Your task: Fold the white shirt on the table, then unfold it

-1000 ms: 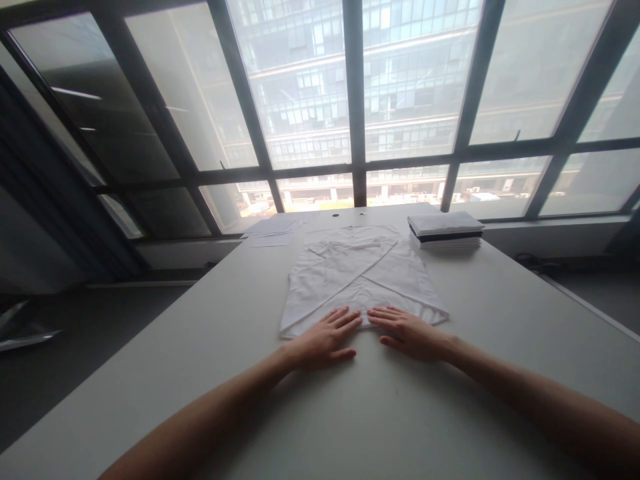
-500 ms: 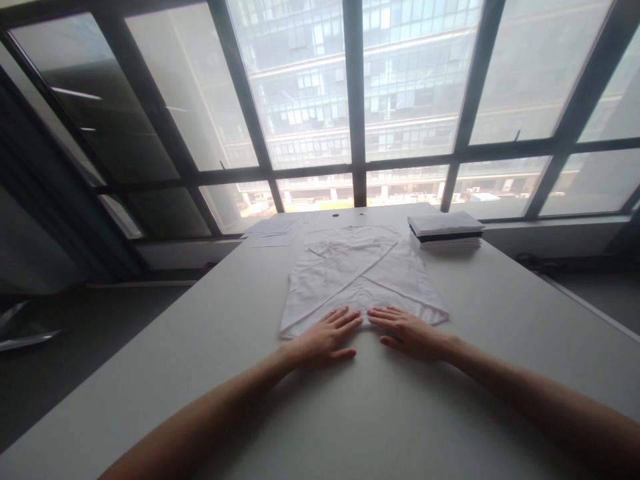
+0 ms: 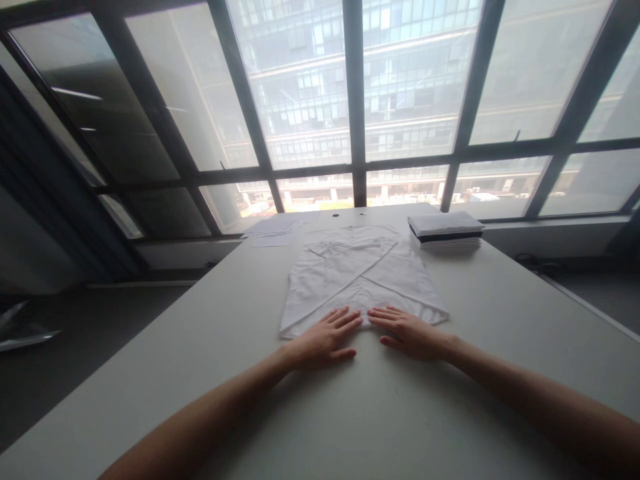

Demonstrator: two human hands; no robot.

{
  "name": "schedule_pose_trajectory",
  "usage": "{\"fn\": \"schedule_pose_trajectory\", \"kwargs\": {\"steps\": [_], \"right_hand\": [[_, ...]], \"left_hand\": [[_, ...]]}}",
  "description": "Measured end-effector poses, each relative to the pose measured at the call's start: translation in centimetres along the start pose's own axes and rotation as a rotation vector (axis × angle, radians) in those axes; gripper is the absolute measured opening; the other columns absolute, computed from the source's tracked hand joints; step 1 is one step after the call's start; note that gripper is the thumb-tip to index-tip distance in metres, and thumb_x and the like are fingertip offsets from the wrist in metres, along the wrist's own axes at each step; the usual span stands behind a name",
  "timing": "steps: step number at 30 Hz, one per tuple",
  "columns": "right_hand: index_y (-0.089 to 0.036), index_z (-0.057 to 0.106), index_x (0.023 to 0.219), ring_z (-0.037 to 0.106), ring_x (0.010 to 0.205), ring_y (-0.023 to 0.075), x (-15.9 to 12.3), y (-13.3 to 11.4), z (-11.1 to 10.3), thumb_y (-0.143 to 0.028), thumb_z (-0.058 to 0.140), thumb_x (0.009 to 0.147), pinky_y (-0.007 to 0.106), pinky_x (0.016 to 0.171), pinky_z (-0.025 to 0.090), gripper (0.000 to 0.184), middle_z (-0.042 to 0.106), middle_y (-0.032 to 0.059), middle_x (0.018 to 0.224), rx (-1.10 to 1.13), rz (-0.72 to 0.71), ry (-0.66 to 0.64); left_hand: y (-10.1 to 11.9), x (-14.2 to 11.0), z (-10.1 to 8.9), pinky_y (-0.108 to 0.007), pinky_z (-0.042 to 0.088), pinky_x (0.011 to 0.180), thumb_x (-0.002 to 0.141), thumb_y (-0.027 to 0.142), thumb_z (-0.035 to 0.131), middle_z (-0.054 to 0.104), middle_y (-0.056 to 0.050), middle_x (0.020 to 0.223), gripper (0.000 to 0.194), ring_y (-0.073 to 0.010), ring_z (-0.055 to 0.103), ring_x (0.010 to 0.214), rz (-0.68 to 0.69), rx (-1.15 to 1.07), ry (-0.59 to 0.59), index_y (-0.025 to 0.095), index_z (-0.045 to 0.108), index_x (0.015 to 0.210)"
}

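A white shirt (image 3: pixel 357 273) lies flat on the white table (image 3: pixel 380 413), its sides folded in so that they cross in the middle. My left hand (image 3: pixel 324 339) rests palm down at the shirt's near hem, fingers stretched out onto the cloth. My right hand (image 3: pixel 407 332) lies flat beside it, fingertips on the same hem, almost touching the left. Neither hand holds anything.
A stack of folded garments (image 3: pixel 445 231), white with one dark layer, stands at the far right of the table. Loose white sheets (image 3: pixel 274 230) lie at the far left corner. Large windows rise behind the table's far edge. Dark floor lies to the left.
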State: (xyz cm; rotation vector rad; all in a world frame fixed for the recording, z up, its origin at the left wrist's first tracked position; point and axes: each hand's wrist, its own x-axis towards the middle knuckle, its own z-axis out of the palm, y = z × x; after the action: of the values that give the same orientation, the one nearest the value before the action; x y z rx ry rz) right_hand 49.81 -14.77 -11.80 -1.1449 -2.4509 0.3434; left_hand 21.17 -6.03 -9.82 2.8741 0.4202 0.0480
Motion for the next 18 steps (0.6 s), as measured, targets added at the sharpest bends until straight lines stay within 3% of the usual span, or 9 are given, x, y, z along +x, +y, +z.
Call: {"fn": "schedule_pose_trajectory", "kwargs": {"steps": [18], "right_hand": [[-0.027, 0.037, 0.156, 0.034, 0.148, 0.0264, 0.00, -0.12, -0.03, -0.035, 0.051, 0.101, 0.051, 0.123, 0.025, 0.057, 0.040, 0.0084, 0.159, -0.039, 0.014, -0.022]], "left_hand": [[-0.19, -0.01, 0.19, -0.050, 0.015, 0.125, 0.100, 0.060, 0.045, 0.018, -0.005, 0.167, 0.075, -0.0338, 0.013, 0.154, 0.013, 0.000, 0.016, 0.028, 0.020, 0.162]]}}
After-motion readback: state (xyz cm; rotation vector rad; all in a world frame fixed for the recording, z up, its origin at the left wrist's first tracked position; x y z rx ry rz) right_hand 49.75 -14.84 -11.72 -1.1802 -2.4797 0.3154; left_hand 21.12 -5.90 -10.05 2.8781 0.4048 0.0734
